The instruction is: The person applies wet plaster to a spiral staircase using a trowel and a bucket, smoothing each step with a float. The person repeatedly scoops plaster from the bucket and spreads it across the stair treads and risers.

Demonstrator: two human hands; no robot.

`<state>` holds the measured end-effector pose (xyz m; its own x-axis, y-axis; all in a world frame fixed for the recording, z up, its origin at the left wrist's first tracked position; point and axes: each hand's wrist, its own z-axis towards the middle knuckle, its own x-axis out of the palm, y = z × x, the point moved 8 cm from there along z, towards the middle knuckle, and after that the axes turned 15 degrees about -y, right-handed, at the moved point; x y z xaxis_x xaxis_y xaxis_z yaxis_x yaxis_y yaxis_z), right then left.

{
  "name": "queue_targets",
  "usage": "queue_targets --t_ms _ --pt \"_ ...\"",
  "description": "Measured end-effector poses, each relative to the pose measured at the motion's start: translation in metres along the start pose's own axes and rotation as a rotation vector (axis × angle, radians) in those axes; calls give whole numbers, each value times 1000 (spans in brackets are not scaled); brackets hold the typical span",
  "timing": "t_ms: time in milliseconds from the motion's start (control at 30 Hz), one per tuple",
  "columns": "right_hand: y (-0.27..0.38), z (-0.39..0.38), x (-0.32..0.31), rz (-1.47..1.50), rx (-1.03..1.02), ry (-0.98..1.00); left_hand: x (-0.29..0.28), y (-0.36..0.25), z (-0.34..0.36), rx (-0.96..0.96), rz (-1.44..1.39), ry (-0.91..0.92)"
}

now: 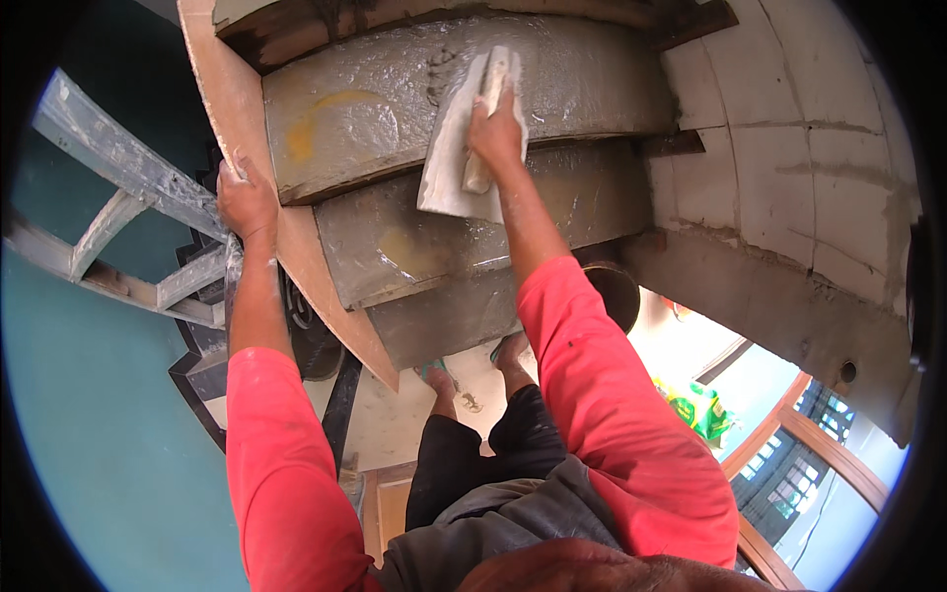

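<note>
My right hand (495,133) is wrapped round the handle of a white plastering float (446,168). The float lies tilted against the upper wet, shiny concrete step (592,79), its lower end overhanging the edge toward the step below. My left hand (247,202) is closed on the left edge of a curved wooden board (321,296) that runs down the left side of the steps. A lower concrete step (395,242), also wet, carries a yellowish stain, and another yellow patch marks the upper one.
A paint-spattered ladder (118,232) stands left, close to my left forearm, before a teal wall (109,395). White wall tiles (799,168) line the right side. Down by my sandalled feet are pale floor (385,424), a dark round vessel (612,296) and a green-yellow bag (702,409).
</note>
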<state>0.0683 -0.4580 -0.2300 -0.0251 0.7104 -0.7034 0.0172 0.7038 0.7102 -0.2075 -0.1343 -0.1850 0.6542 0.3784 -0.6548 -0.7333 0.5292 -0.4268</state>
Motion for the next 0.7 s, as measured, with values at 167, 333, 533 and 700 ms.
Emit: queue_targets --t_ms 167,333,533,700 --pt "19 -39 22 -46 -173 208 4 4 0 -1 -21 43" --pt "12 -45 3 -58 -16 100 2 1 2 -5 -20 43" --pt "33 -71 46 -54 -144 185 7 1 0 -2 -28 58" --pt "36 -90 29 -41 -23 269 -2 -1 2 -2 -20 28"
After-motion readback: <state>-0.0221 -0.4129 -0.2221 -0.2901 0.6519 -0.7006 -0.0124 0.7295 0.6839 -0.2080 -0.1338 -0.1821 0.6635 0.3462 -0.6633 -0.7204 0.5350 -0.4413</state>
